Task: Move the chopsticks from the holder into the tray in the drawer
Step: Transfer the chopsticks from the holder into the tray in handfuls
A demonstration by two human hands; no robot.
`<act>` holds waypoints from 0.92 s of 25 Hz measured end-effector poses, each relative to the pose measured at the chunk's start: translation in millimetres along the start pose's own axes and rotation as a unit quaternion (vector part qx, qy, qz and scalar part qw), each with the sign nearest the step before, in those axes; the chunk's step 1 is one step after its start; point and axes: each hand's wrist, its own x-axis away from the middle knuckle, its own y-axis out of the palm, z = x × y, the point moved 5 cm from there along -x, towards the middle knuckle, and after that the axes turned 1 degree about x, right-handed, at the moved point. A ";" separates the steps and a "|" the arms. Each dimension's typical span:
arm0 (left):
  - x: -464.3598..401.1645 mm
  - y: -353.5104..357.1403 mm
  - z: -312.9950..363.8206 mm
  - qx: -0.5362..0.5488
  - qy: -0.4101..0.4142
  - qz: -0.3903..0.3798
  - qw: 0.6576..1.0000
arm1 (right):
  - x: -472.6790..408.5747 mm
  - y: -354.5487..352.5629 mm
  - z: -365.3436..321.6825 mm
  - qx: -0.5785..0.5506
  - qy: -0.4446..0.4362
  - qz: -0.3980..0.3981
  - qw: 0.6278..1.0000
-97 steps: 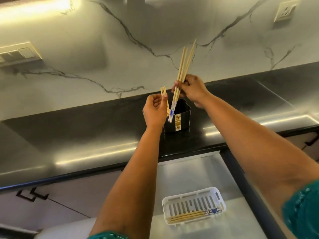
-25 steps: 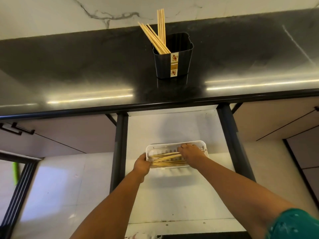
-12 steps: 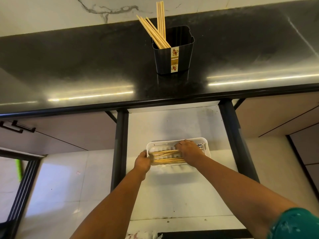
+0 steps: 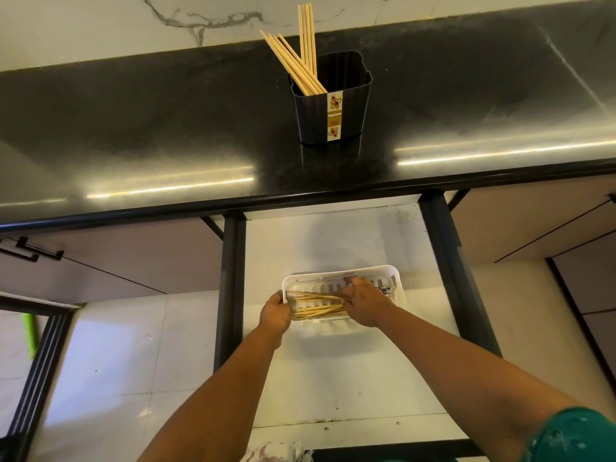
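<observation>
White tray (image 4: pixel 396 278) w/ chopsticks (image 4: pixel 313 306); black holder (image 4: pixel 333 105) has more.

You see a glossy black stone counter (image 4: pixel 166 135) carrying a ribbed, matt black plastic holder (image 4: pixel 333 108). Its chopsticks (image 4: pixel 296 61) look like pale bare wood; the slotted tray (image 4: pixel 398 285) is smooth white plastic.

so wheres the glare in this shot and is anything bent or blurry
Head view: two bright streaks of glare lie across the black countertop, either side of the holder. The wide lens bows the counter edge and splays the drawer rails. The tray casts a soft shadow on the drawer floor. The chopsticks and the sleeve at the bottom right look slightly soft.
</observation>
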 end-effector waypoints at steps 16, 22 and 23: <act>-3.5 -1.4 -0.1 -0.035 0.032 -0.003 0.999 | -18.0 -11.7 3.9 0.184 0.002 0.023 0.983; -2.7 -1.0 0.5 -0.017 0.036 -0.011 0.999 | -16.6 -6.4 4.0 0.180 -0.025 0.033 0.983; -2.1 -1.0 0.3 -0.018 0.035 -0.011 0.999 | -16.2 -6.8 2.4 0.168 -0.024 0.037 0.985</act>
